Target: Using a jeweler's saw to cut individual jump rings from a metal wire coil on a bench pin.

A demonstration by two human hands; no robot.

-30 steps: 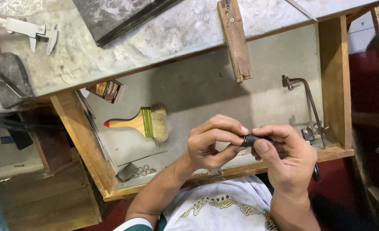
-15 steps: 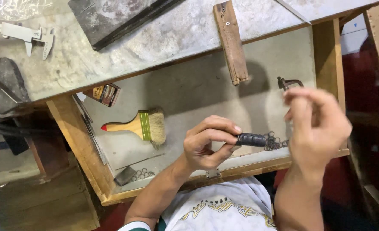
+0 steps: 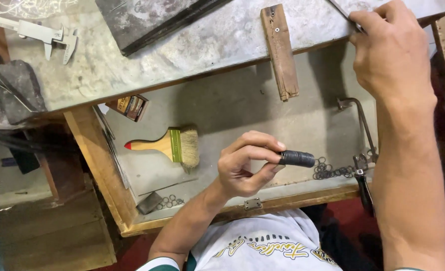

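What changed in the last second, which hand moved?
The right hand let go of the dark coiled rod and rose to the bench top's far edge, fingertips now on a thin metal piece. The left hand alone keeps the rod over the drawer tray. Brush, loose rings, saw frame and caliper unchanged.
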